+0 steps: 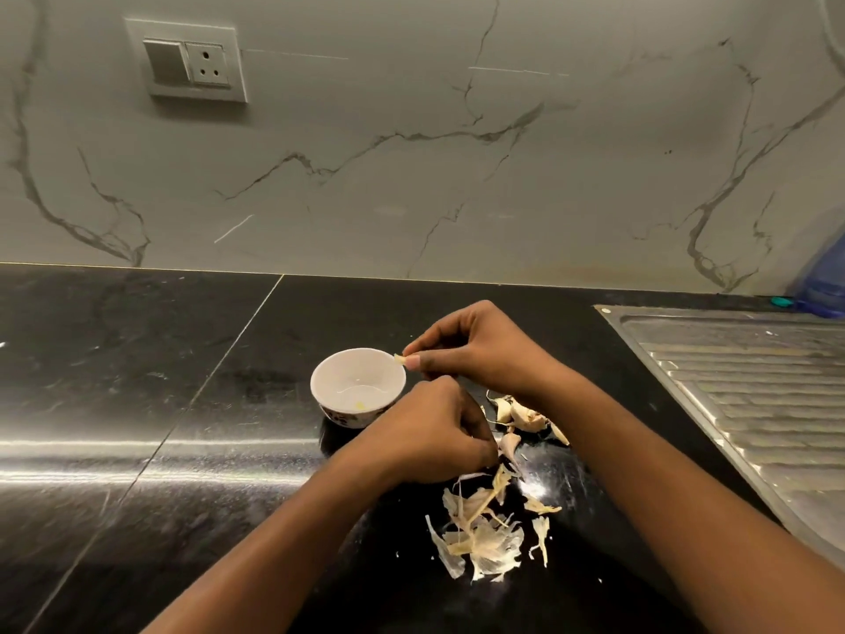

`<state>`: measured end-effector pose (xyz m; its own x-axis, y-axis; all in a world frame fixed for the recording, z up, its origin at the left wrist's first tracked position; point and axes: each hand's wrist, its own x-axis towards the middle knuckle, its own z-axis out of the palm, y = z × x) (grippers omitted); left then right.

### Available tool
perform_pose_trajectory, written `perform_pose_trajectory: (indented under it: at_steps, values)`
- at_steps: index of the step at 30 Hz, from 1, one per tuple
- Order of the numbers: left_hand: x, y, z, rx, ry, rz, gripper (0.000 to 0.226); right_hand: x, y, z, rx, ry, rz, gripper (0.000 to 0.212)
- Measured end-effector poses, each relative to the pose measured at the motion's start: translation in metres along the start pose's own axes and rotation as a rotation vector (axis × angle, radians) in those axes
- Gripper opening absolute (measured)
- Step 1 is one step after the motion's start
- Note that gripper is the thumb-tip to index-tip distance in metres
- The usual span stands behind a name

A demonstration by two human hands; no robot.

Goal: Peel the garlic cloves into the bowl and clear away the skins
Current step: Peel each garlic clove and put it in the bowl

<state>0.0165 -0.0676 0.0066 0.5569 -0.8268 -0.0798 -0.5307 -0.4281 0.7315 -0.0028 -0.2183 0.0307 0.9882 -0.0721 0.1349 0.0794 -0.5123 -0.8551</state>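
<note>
A small white bowl (357, 386) stands on the black counter, with a small yellowish bit inside. My right hand (480, 347) pinches a pale garlic clove (401, 358) just over the bowl's right rim. Nearer to me, my left hand (434, 432) is curled, and a strip of skin (496, 485) hangs down from under its fingers. Unpeeled cloves (521, 416) lie to the right of my hands. A pile of papery skins (484, 537) lies in front, closer to me.
A steel sink drainboard (750, 395) fills the right side. A blue plastic bag (823, 276) sits at the far right against the marble wall. A switch and socket plate (192, 61) is on the wall, upper left.
</note>
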Motion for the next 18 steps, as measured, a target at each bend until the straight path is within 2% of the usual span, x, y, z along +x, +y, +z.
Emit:
perform_pose_trajectory:
  at_steps: [4,11,15,18]
  values:
    - [0.001,-0.003,-0.003,-0.007,0.006,-0.001,0.011,0.017,-0.001,0.010,-0.126,-0.056,0.013,0.014]
    - [0.001,0.000,-0.010,0.010,0.038,0.018,0.011,-0.007,-0.003,-0.025,-0.111,-0.009,-0.036,0.017]
    - [0.000,0.000,-0.008,0.025,0.050,-0.007,0.011,-0.041,0.005,-0.056,-0.193,-0.133,-0.027,0.016]
    - [0.002,-0.002,-0.006,0.039,0.068,-0.039,0.007,-0.058,0.012,-0.064,-0.272,-0.225,0.075,0.014]
